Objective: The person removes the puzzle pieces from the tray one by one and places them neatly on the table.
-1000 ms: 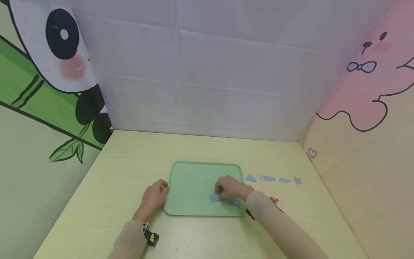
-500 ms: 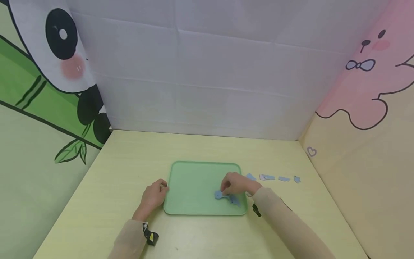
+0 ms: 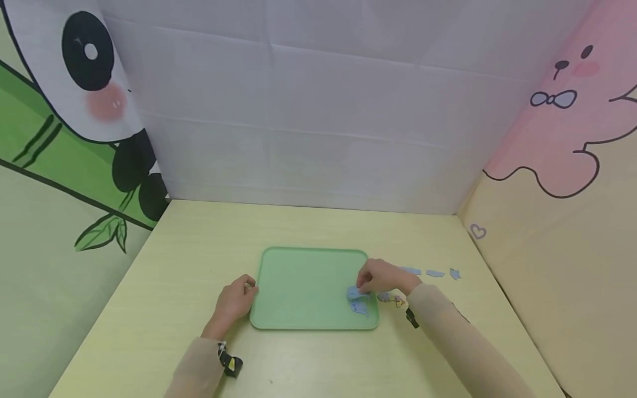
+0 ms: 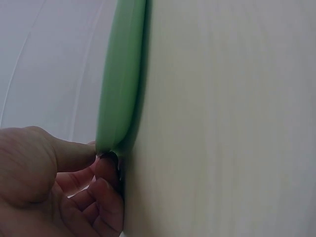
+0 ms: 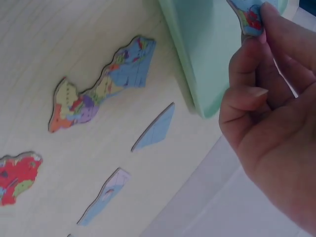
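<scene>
The left hand (image 3: 236, 301) grips the left edge of a light green tray (image 3: 303, 276). In the left wrist view its thumb lies at the tray rim (image 4: 118, 84) and its other fingers are curled below. Over the right part of the tray, the right hand (image 3: 382, 276) pinches a mostly blue map puzzle piece (image 3: 353, 293) between thumb and fingers. The right wrist view shows red and green patches on this piece (image 5: 251, 20), partly cut off at the top. Another blue puzzle piece (image 3: 359, 308) lies in the tray just below it.
Right of the tray, several puzzle pieces lie on the pale table: a long multicoloured one (image 5: 101, 94), a blue sliver (image 5: 155, 129), a pale strip (image 5: 103, 196) and a red one (image 5: 20, 175). A white sheet (image 3: 298, 121) stands behind the table.
The right hand has moved right and slightly away across the tray, carrying the blue puzzle piece with it. The left hand has stayed at the tray's left edge.
</scene>
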